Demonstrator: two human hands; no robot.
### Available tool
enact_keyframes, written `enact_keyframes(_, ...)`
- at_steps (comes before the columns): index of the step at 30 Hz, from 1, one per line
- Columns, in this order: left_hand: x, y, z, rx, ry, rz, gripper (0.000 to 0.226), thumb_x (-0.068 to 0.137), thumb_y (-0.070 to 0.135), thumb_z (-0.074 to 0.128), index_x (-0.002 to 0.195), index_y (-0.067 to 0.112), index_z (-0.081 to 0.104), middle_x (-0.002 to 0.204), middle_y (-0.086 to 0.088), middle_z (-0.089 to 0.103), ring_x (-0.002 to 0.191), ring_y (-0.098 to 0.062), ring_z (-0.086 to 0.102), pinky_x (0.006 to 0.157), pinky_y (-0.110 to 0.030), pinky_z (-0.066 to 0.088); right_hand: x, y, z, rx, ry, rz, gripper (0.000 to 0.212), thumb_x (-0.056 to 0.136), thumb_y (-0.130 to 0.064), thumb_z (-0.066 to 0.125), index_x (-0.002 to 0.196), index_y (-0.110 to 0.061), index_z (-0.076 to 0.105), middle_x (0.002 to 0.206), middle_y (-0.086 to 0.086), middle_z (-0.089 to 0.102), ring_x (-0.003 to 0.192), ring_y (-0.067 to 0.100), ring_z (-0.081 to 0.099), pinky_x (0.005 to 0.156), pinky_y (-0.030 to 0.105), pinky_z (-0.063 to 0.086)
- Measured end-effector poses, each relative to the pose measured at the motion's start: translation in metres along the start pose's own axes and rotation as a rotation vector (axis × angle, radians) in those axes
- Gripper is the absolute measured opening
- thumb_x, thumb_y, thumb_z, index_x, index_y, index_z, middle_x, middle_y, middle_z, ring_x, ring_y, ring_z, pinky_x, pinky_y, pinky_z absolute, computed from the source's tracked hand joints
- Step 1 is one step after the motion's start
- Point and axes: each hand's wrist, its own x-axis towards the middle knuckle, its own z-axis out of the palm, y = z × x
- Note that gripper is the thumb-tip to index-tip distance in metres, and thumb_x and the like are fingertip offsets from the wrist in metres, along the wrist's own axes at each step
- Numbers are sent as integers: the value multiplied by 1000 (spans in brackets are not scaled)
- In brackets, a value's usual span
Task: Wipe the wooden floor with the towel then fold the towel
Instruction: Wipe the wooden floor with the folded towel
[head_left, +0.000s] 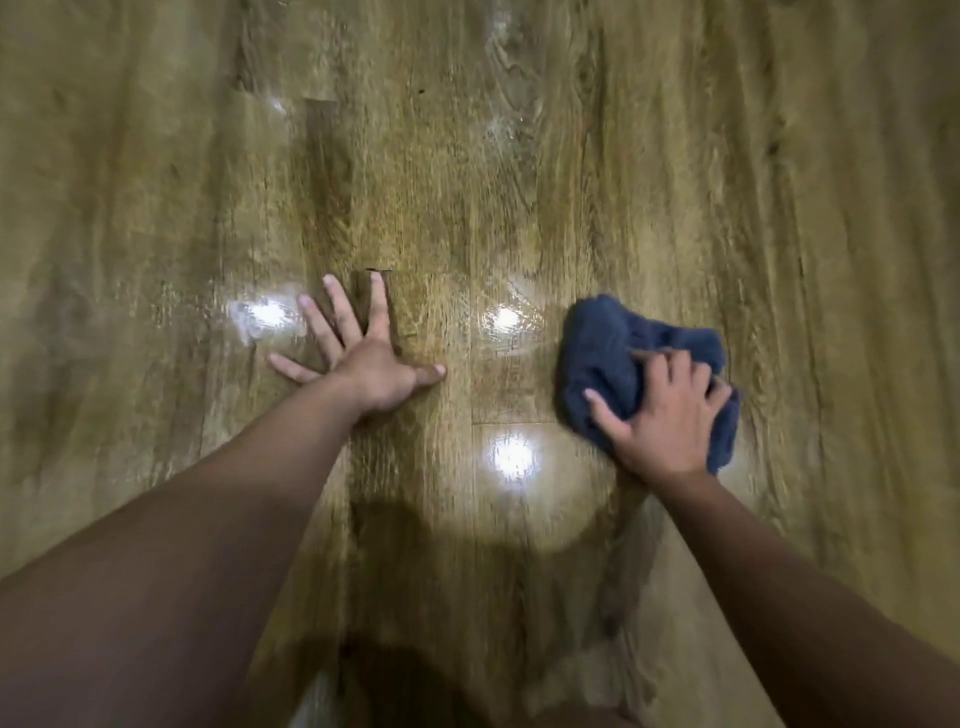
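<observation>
**Two hands on a glossy wooden floor, one pressing a dark blue towel**

The left hand (363, 358) lies flat on the wooden floor (156, 208), palm down, fingers straight and spread wide, gripping nothing. The right hand (665, 415) sits on top of a bunched dark blue towel (602, 348), fingers curled into the cloth and pressing it to the boards. The towel is crumpled, not folded, and well apart from the left hand, with bare floor between them.

The right palm covers part of the towel, and its far edge looks soft with blur. Both forearms run out of view at the bottom. No writing or label can be made out on the towel.

Three bright light reflections (506, 318) shine on the floor: one just beyond the left fingers, two between the hands. The planks are tan with streaky grain. A dark shadow (415, 675) lies between the forearms.
</observation>
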Motion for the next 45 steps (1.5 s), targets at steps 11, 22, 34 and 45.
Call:
enact_keyframes(11,-2,6,-1,98,-70,-30,132,66,85,62,127,51,-50,132,2,-66,125,-32,-58,94,-82,-16,157,-45,20,-45,-77,660,87,84,-77,35,147,-17,36,150,20,38,135,44,32,102,66,22)
enact_keyframes(22,0,7,6,98,-6,-74,112,69,89,48,131,60,-40,141,9,-58,137,-28,-46,97,-82,-15,24,-112,-1,-16,-66,-5,66,83,-70,52,123,-17,58,115,14,55,104,35,50,96,58,35)
enact_keyframes(34,-5,38,6,326,53,-15,103,77,91,31,131,50,-47,147,5,-54,141,-28,-42,99,-79,-19,-86,-11,-14,75,10,-398,68,80,-73,54,117,-18,69,112,9,64,98,32,59,95,52,36)
enact_keyframes(45,14,34,-15,340,-179,38,147,48,88,71,111,55,-57,105,16,-74,113,-27,-60,104,-80,-10,28,49,-9,-46,-41,492,73,81,-76,48,116,-12,52,116,17,51,110,39,46,92,56,31)
